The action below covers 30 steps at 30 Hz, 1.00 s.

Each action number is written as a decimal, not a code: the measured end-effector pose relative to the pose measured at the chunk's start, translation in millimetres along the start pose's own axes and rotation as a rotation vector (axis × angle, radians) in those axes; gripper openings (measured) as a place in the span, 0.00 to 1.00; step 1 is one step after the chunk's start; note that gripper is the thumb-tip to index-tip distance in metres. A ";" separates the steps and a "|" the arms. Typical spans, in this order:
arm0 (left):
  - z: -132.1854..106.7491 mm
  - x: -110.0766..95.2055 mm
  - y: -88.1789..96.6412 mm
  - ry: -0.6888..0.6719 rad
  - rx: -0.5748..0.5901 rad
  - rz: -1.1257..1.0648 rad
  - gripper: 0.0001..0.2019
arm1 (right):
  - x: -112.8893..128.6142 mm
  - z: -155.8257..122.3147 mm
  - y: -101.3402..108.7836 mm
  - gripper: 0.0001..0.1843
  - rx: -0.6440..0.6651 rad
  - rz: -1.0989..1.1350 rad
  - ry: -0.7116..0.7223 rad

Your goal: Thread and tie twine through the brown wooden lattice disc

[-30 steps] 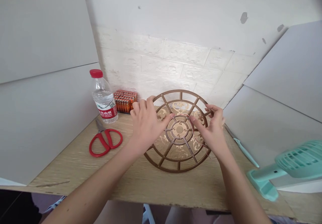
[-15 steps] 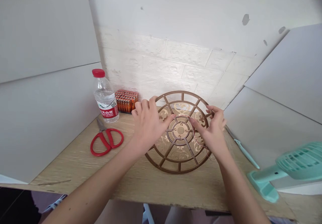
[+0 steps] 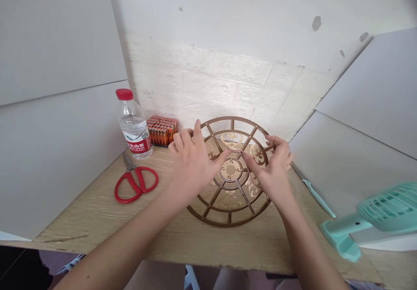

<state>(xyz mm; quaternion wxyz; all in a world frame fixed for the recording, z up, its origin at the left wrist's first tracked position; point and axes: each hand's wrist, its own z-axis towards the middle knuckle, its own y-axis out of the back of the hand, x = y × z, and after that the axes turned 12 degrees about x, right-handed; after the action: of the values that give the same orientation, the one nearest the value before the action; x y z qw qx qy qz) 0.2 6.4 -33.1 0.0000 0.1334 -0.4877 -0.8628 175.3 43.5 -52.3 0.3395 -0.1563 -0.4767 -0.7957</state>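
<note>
A round brown openwork frame [image 3: 229, 218] with spokes, gold scroll ornaments and clear panels stands over the tabletop. Along its inner ring runs a thin reddish wire [image 3: 236, 149], whose loose length trails past my right hand. My left hand [image 3: 192, 162] lies over the frame's left side, fingers spread and index raised; its thumb presses at the wire above the hub. My right hand [image 3: 275, 166] grips the right rim with bent fingers, its thumb tip on the wire close to the left thumb. The rim behind both hands is partly hidden.
Red-handled scissors [image 3: 137, 185], a water bottle [image 3: 135, 129] and a block of batteries [image 3: 162, 130] are at left. A knife with a mint handle [image 3: 319, 199] and a mint fan [image 3: 384, 207] are at right. White panels and a brick-patterned wall [image 3: 208, 77] enclose the table.
My left index finger has lifted and straightened away from the rim. The two thumbs are slightly closer together on the wire. The view has shifted a little.
</note>
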 end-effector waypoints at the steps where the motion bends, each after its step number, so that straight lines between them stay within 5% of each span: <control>1: -1.2 -2.0 -0.4 -0.003 -0.004 0.003 0.49 | 0.5 -1.1 -0.9 0.37 -0.009 -0.012 0.021; 30: -0.1 -8.9 -1.3 0.013 0.006 -0.110 0.51 | 6.4 -9.0 -7.4 0.35 -0.071 -0.059 0.172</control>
<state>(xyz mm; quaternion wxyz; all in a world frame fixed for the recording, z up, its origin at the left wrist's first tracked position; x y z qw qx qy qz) 8.9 8.2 -32.3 -0.0446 0.1655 -0.4824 -0.8590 166.2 35.5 -58.0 0.3497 -0.0852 -0.4216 -0.8323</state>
